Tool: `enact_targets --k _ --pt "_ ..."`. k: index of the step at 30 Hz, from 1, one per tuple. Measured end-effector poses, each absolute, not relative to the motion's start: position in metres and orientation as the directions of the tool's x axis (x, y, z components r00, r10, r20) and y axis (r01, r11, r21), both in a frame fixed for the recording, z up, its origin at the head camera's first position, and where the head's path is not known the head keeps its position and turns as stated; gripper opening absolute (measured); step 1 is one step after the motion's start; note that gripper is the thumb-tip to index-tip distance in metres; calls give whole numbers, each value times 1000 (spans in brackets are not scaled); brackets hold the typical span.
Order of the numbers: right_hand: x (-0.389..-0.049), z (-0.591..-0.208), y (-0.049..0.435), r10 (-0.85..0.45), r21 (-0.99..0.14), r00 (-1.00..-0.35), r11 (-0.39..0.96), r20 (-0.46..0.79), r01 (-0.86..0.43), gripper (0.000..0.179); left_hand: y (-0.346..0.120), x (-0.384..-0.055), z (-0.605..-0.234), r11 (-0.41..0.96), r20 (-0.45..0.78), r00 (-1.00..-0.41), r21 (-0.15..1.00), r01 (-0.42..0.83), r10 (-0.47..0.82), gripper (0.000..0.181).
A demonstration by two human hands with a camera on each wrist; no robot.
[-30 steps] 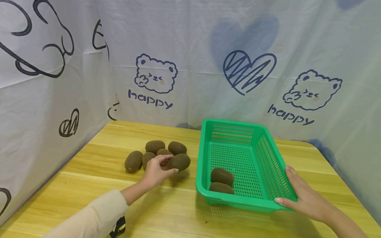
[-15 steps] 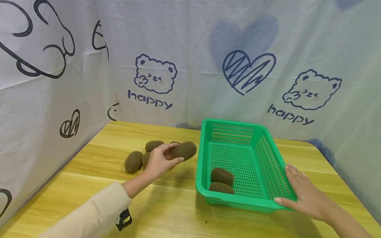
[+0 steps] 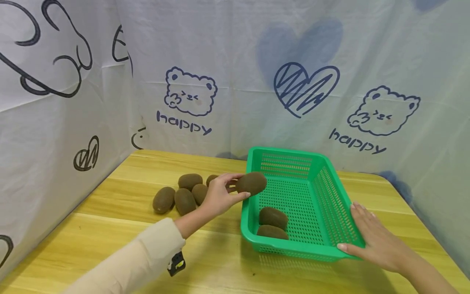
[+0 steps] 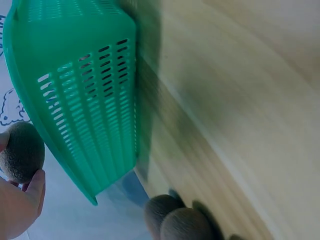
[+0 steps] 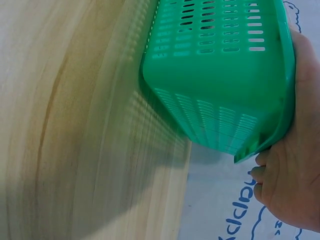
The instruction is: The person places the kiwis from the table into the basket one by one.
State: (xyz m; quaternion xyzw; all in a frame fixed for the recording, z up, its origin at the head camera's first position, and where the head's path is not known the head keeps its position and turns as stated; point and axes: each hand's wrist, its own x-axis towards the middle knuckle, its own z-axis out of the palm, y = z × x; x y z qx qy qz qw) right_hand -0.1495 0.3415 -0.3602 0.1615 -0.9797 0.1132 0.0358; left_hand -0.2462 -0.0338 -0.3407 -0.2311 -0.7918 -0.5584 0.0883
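My left hand (image 3: 219, 197) pinches a brown kiwi (image 3: 251, 183) between thumb and fingers, holding it above the left rim of a green plastic basket (image 3: 293, 250). In the left wrist view the same kiwi (image 4: 22, 152) shows beside the rim. Two kiwis (image 3: 273, 219) lie inside the basket at its near left corner. My right hand (image 3: 382, 241) grips the near right corner of the basket, thumb over the rim; the right wrist view shows its fingertips (image 5: 258, 174) curled under the edge. Left of the basket, several kiwis (image 3: 185, 201) lie grouped, one partly hidden behind my left hand.
The basket stands on a yellow wood-grain table (image 3: 110, 228). A white curtain (image 3: 235, 73) with printed bears and hearts hangs behind the table and along its left side. A dark band (image 3: 177, 263) sits at my left sleeve.
My left hand has lifted the kiwi off the group and carried it right, to over the basket's left rim. The right hand and the basket have stayed in place.
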Motion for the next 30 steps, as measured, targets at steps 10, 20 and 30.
enact_targets --k 10,20,30 --pt "-149 -361 342 -307 -224 -944 918 118 -327 95 -2 -264 -340 358 413 -783 721 593 466 45" --pt "-148 -362 341 -308 -230 -943 916 128 -330 95 30 -281 -336 570 243 -699 433 698 672 45" --pt "-148 -363 341 -306 -248 -943 911 130 -330 95 56 -285 -338 721 3 -729 144 678 685 34"
